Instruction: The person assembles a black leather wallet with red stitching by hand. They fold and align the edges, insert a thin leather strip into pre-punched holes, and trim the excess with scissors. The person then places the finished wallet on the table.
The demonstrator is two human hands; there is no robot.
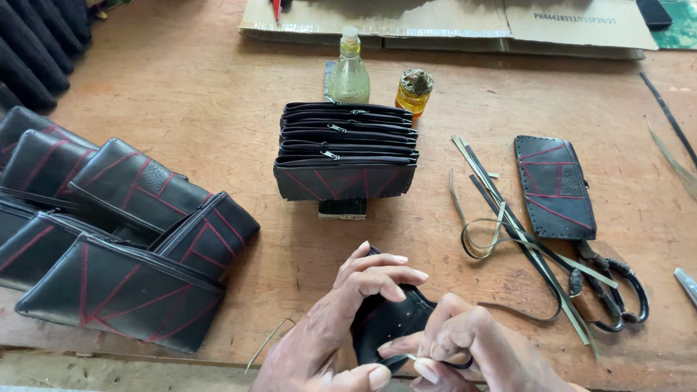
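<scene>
Both hands [406, 327] bare — no sleeves, rings or gloves.

— That piece [388, 319] between the fingers [392, 279] — leather?

— Black leather, matt, punched with small holes. The pouches [123, 290] left of the fingers have a soft sheen and red stitching.

— And beyond the fingertips?

— A glossy glass bottle [349, 72]; beneath everything, a worn, matt wooden table [218, 94].

One head-worn camera looks steeply down and forward over the wooden surface [218, 94], close above the hands at the bottom edge; cardboard [450, 22] lies farthest away.
</scene>
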